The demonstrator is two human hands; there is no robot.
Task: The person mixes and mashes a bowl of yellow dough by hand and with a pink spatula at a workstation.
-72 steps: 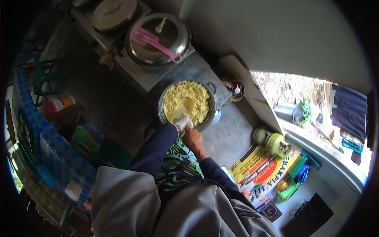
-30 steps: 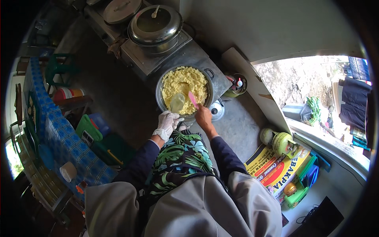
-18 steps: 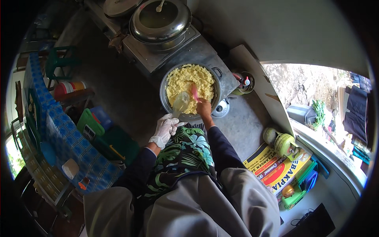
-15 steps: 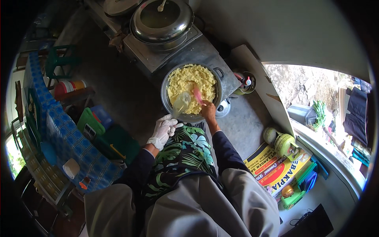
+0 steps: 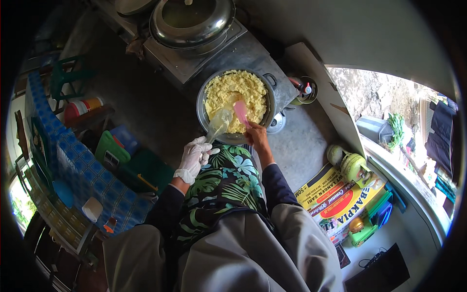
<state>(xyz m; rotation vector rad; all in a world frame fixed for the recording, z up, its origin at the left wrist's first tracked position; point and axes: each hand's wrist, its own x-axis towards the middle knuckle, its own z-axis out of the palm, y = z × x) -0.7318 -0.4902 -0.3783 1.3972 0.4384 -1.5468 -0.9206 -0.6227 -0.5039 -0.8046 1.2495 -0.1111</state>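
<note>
A wide metal pot [image 5: 200, 109] holds a heap of crumbly pale-yellow mash [image 5: 237, 82], with a hollow near its middle. My left hand [image 5: 193, 156], in a thin white glove, is closed at the pot's near edge. It grips the narrow end of a clear plastic bag [image 5: 221, 120], whose wider end lies over the mash. From the right my bare right hand [image 5: 258, 140] is wrapped round the handle of a pink spatula [image 5: 241, 112]. The spatula's blade is over the mash, close beside the bag. Whether the two touch I cannot tell.
A large lidded pot [image 5: 192, 29] stands on the stove [image 5: 170, 63] beyond the mash pot. At left is a table with a blue checked cloth [image 5: 116, 204]. Green gas cylinders [image 5: 352, 168] stand at right near a yellow printed banner [image 5: 318, 192]. A pot lid [image 5: 277, 122] is beside the pot.
The pink spatula's blade has swung up and left toward the bag, its broad face now showing. The bag has shifted slightly up and left. The whole view has moved a little.
</note>
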